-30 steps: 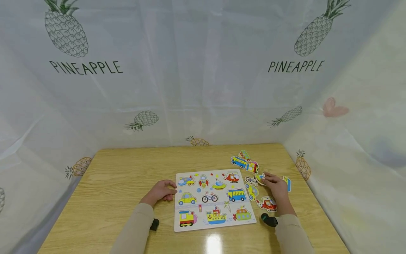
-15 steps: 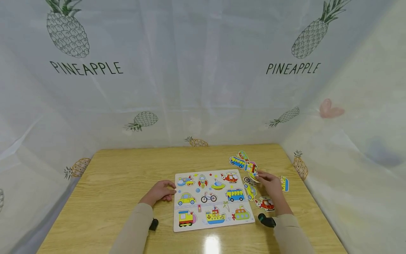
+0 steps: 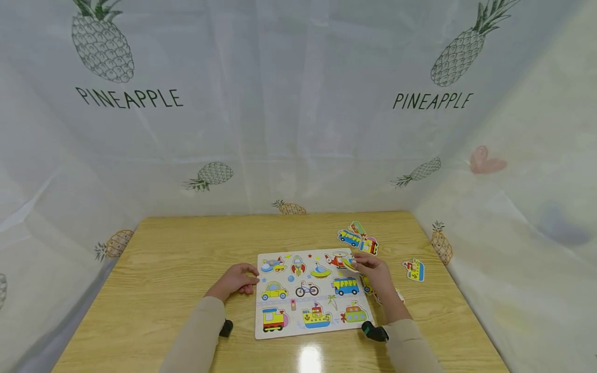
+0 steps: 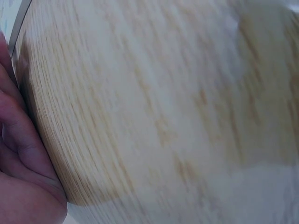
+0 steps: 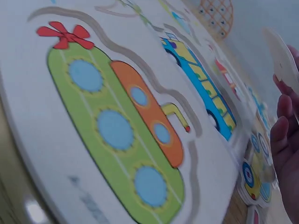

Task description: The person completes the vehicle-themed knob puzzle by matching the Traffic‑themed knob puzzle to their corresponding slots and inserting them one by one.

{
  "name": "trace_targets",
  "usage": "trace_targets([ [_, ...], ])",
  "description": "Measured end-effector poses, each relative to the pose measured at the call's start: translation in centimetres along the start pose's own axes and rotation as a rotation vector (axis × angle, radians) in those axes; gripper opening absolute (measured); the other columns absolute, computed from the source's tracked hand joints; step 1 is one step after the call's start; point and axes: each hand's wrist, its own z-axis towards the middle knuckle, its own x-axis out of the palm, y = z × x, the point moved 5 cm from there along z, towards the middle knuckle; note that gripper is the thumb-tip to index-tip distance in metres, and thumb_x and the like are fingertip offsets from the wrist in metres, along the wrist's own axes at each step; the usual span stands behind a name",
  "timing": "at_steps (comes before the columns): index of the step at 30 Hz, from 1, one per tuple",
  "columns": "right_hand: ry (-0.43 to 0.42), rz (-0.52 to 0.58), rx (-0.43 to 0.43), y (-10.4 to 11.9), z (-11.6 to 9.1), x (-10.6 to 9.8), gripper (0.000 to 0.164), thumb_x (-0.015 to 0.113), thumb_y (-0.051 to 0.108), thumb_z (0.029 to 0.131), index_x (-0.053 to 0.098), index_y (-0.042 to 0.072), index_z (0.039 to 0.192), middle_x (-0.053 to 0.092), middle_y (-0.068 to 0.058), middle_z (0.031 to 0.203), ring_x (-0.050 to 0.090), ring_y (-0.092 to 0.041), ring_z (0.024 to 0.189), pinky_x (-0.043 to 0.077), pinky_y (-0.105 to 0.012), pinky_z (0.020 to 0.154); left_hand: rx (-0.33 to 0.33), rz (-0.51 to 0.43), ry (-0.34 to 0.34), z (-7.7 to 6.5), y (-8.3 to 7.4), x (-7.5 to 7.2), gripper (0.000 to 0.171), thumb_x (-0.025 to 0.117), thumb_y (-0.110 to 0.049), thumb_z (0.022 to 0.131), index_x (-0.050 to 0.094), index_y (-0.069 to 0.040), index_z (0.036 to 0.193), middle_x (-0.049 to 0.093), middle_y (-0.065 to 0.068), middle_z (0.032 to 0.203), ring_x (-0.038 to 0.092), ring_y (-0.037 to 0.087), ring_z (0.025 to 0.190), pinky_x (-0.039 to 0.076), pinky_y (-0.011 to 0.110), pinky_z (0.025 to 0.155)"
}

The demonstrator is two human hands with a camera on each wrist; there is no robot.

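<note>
A wooden puzzle board (image 3: 291,334) printed with vehicles lies at the middle of the table. My right hand (image 3: 375,272) pinches a yellow-green flying saucer puzzle piece (image 3: 349,263) over the board's upper right, where it overlaps the printed helicopter. In the right wrist view, that flying saucer piece (image 5: 281,58) is seen almost edge-on between thumb and fingers, above the board with its submarine picture (image 5: 112,130). My left hand (image 3: 235,280) rests on the table with its fingertips at the board's left edge. The left wrist view shows part of that hand (image 4: 23,154) beside the wood grain.
Loose bus (image 3: 349,238), submarine (image 3: 357,228) and train (image 3: 369,245) pieces lie together beyond the board's right corner. A boat piece (image 3: 414,270) sits farther right. Car (image 3: 367,285) and helicopter pieces lie partly hidden under the right hand. A pineapple-print curtain (image 3: 280,129) surrounds the table.
The right hand has lifted the flying saucer piece from the loose pieces and carried it left over the board. The boat piece is now uncovered. The left hand stays at the board's edge.
</note>
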Motion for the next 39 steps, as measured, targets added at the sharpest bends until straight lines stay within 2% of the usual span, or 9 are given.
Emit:
trace_targets([
  [7,0.049,0.000,-0.020,-0.2,0.0,2.1,0.025,0.077,0.014,0.085,0.073,-0.005,0.101,0.064,-0.013,0.126,0.056,-0.008,0.114,0.049,-0.020,0.082,-0.007,0.018,-0.005,-0.1,0.1,0.2,0.021,0.070,-0.009,0.090,0.063,-0.001,0.108,0.062,0.005,0.057,0.055,0.009,0.047,0.041,0.022,0.046],
  [11,0.083,-0.013,-0.043,0.0,-0.2,3.5,0.024,0.076,0.015,0.086,0.074,-0.002,0.102,0.064,-0.009,0.126,0.056,-0.012,0.116,0.049,-0.020,0.080,0.004,0.019,-0.011,-0.2,0.0,0.3,0.021,0.070,-0.009,0.090,0.064,0.000,0.108,0.062,0.005,0.057,0.056,0.010,0.047,0.042,0.022,0.046],
  [15,0.083,-0.056,-0.059,0.4,-0.3,4.8,0.019,0.077,0.015,0.085,0.075,0.001,0.099,0.066,-0.007,0.123,0.058,-0.016,0.114,0.048,-0.020,0.079,0.006,0.019,-0.010,-0.3,-0.2,0.3,0.021,0.070,-0.009,0.090,0.064,0.000,0.109,0.062,0.005,0.058,0.055,0.010,0.047,0.042,0.022,0.047],
  [23,0.059,-0.148,-0.032,-0.1,0.5,6.5,0.011,0.077,0.012,0.084,0.078,0.005,0.092,0.066,-0.008,0.118,0.055,-0.028,0.119,0.050,-0.026,0.082,0.008,0.025,-0.013,-0.4,-0.3,0.3,0.020,0.069,-0.008,0.090,0.063,0.000,0.108,0.061,0.005,0.057,0.055,0.010,0.047,0.042,0.022,0.047],
  [26,0.065,-0.162,-0.040,-0.1,0.7,7.0,0.012,0.077,0.008,0.083,0.078,0.006,0.095,0.068,-0.008,0.115,0.060,-0.025,0.109,0.050,-0.026,0.081,0.015,0.014,-0.006,-0.4,-0.4,0.3,0.020,0.069,-0.007,0.091,0.063,0.001,0.108,0.062,0.005,0.058,0.056,0.009,0.048,0.043,0.022,0.047],
  [30,0.095,-0.163,-0.029,-0.3,0.8,7.4,0.021,0.078,0.005,0.082,0.077,0.009,0.102,0.069,-0.004,0.109,0.063,-0.017,0.091,0.051,-0.024,0.071,0.016,0.010,-0.003,-0.3,-0.3,0.3,0.020,0.069,-0.007,0.091,0.063,0.001,0.108,0.062,0.005,0.058,0.056,0.009,0.048,0.042,0.022,0.046],
  [33,0.105,-0.190,-0.028,-0.4,1.0,7.6,0.025,0.077,0.004,0.083,0.076,0.011,0.107,0.069,-0.004,0.104,0.062,-0.017,0.087,0.052,-0.026,0.068,0.008,0.015,-0.010,-0.2,-0.2,0.2,0.021,0.069,-0.008,0.090,0.063,0.000,0.108,0.062,0.004,0.057,0.055,0.009,0.047,0.042,0.022,0.046],
  [39,0.098,-0.140,-0.029,-0.4,1.6,7.9,0.025,0.067,-0.003,0.089,0.069,0.004,0.113,0.069,-0.008,0.107,0.063,-0.022,0.100,0.052,-0.026,0.076,0.005,0.020,-0.013,0.1,-0.1,0.1,0.020,0.069,-0.008,0.091,0.063,0.000,0.108,0.061,0.004,0.057,0.055,0.009,0.046,0.040,0.021,0.045],
])
